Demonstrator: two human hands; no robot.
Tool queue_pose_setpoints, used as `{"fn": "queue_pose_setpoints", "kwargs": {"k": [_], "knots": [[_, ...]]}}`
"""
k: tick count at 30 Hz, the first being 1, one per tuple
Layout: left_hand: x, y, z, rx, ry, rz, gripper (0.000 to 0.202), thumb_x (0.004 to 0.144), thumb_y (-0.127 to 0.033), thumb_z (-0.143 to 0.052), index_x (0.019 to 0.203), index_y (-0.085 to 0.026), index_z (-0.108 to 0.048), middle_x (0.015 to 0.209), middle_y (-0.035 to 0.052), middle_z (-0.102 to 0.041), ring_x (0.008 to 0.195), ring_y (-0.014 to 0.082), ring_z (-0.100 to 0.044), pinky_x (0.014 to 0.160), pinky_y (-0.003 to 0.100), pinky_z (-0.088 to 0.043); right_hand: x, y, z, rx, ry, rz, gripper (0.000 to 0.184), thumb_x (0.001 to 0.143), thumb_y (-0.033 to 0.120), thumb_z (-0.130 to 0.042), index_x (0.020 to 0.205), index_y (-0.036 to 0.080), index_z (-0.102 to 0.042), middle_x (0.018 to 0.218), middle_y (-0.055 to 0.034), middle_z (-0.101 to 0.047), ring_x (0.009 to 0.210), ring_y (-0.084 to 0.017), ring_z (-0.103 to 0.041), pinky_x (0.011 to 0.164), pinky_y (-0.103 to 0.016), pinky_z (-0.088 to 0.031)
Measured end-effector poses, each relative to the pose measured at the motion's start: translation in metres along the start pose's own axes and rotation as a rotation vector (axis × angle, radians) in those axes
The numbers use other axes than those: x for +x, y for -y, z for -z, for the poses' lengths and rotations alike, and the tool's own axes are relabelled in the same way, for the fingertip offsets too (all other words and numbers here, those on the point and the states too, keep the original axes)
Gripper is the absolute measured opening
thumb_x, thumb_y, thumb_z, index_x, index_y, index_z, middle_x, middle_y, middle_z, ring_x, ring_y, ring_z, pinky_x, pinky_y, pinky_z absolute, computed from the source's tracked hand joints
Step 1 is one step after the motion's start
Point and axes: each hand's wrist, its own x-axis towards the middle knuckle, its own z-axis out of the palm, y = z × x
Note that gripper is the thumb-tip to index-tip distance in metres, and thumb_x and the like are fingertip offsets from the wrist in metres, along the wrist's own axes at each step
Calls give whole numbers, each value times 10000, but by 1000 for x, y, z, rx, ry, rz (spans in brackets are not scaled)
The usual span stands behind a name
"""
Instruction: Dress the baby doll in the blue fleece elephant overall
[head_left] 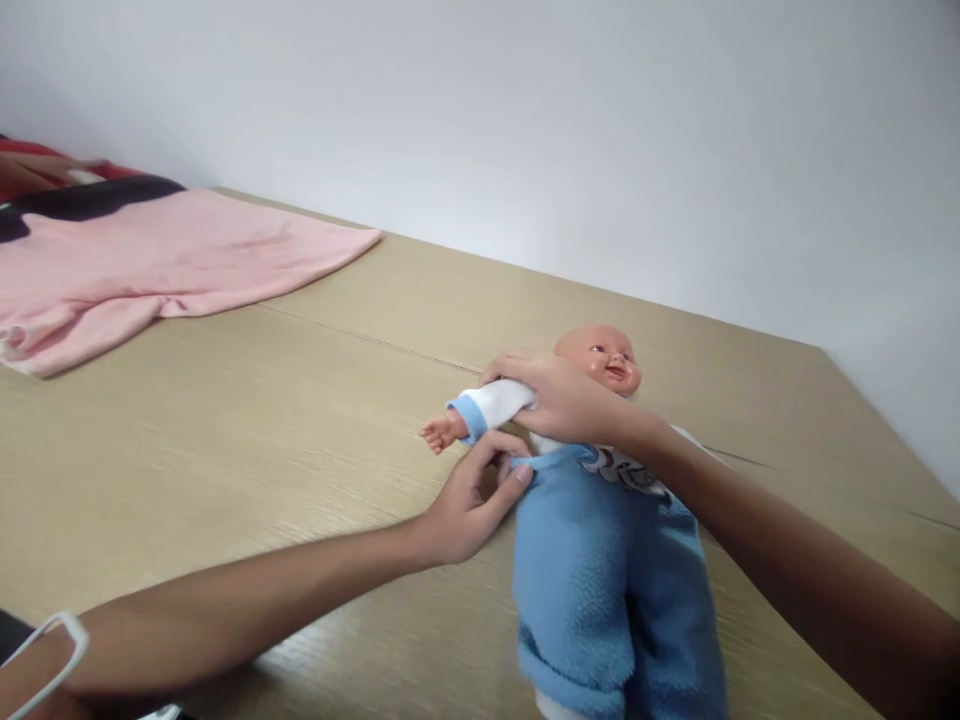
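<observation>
A baby doll (600, 358) lies on its back on the wooden table (247, 430), right of centre. It wears a white top with a blue cuff (470, 415) and blue fleece overalls (607, 570). My right hand (559, 400) is closed around the doll's white sleeve near its shoulder. My left hand (469, 500) pinches the upper left edge of the blue overalls beside the doll's arm. The doll's bare hand sticks out to the left. Its far arm is hidden behind my right forearm.
A pink garment (150, 265) lies spread at the back left of the table, with dark and red cloth (90, 195) behind it. Another person's hand shows at the far left edge. A white strap (45, 650) is at the bottom left. A pale wall runs behind.
</observation>
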Motion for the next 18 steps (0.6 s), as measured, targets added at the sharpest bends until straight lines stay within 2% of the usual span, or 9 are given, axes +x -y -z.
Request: {"fn": "queue_pose_setpoints", "kwargs": {"k": [3, 5, 7, 10, 13, 15, 18], "knots": [[-1, 4, 3, 64, 88, -247, 93, 1157, -305, -665, 1231, -251, -681, 1012, 40, -674, 943, 201, -637, 847, 329, -519, -25, -5, 10, 178, -165, -47, 504, 778, 26, -592, 1209, 238, -746, 1172, -44, -815, 1051, -238, -761, 914, -341, -539], [-1, 7, 5, 88, 83, -360, 121, 1148, -244, -665, 1268, -250, -680, 1144, 71, -696, 1101, 223, -671, 993, 368, -552, -39, -8, 14, 260, -181, -75, 530, 745, 14, -570, 1181, 253, -755, 1194, -34, -825, 1099, -242, -771, 961, -355, -555], [-2, 11, 8, 100, 49, -428, 166, 1140, -218, -670, 1303, -247, -678, 1266, 93, -654, 1224, 233, -651, 1097, 393, -538, -47, -9, 16, 292, -164, -65, 539, 729, -5, -551, 1145, 263, -767, 1228, -32, -832, 1179, -249, -770, 1049, -384, -555], [-4, 17, 10, 90, 16, -483, 179, 1141, -212, -658, 1317, -243, -670, 1349, 103, -577, 1309, 235, -603, 1154, 405, -509, -52, -7, 14, 240, -161, -12, 585, 692, -35, -526, 1130, 257, -781, 1259, -48, -836, 1235, -256, -761, 1117, -418, -540], [-5, 19, 11, 48, -4, -476, 175, 1154, -210, -623, 1321, -257, -648, 1345, 97, -579, 1327, 236, -592, 1186, 430, -490, -49, -2, 10, 123, -145, 20, 553, 731, -37, -540, 1145, 237, -785, 1246, -74, -839, 1209, -267, -768, 1091, -426, -546], [-6, 20, 11, 38, -30, -470, 164, 1157, -215, -618, 1309, -266, -648, 1322, 90, -587, 1306, 233, -599, 1171, 429, -501, -46, 0, 9, 51, -145, 19, 514, 763, -33, -555, 1138, 233, -787, 1230, -80, -844, 1183, -271, -770, 1069, -421, -544], [-5, 21, 10, 69, -81, -493, 134, 1151, -245, -639, 1279, -269, -666, 1271, 82, -598, 1244, 231, -619, 1117, 419, -529, -41, -2, 8, -4, -154, -3, 544, 731, -51, -550, 1126, 233, -794, 1218, -75, -850, 1158, -271, -772, 1052, -415, -539]]}}
